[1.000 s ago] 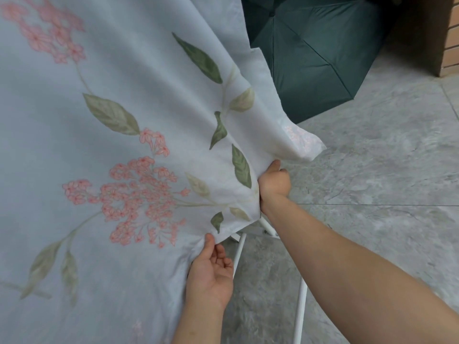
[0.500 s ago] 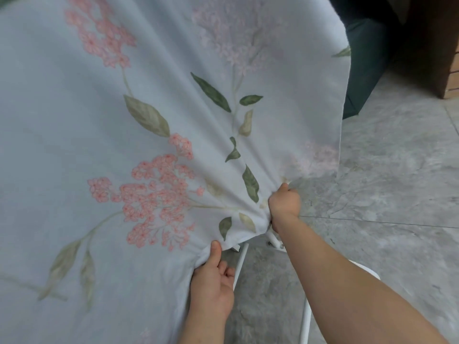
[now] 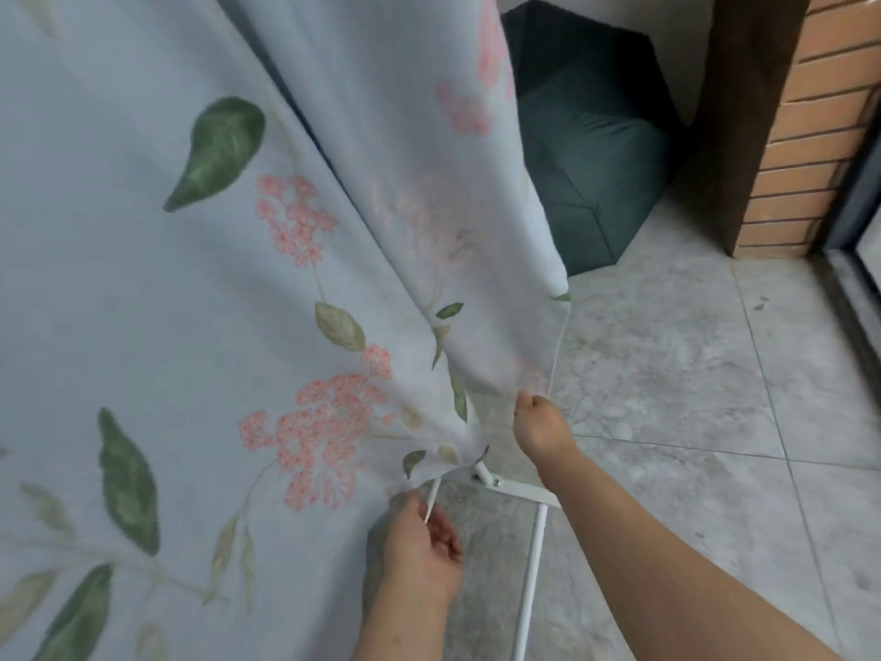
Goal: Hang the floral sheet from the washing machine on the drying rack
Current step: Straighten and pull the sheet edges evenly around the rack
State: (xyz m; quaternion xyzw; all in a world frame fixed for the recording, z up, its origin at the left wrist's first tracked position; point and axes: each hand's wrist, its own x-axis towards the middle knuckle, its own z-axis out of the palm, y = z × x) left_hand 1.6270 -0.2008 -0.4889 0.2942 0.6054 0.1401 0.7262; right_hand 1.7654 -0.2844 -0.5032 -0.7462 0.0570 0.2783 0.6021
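Two bare forearms enter from the lower edge. The right arm extends diagonally up and to the left, nearly straight, wrist slightly flexed; the right hand (image 3: 541, 422) is closed in a fist, its back toward the camera, thumb tip uppermost, pinching the sheet (image 3: 143, 302) at its edge. The left forearm rises almost vertically; the left hand (image 3: 419, 551) sits nearer the body and lower than the right, palm turned rightward, fingers curled loosely inward, thumb raised against the sheet hem above it.
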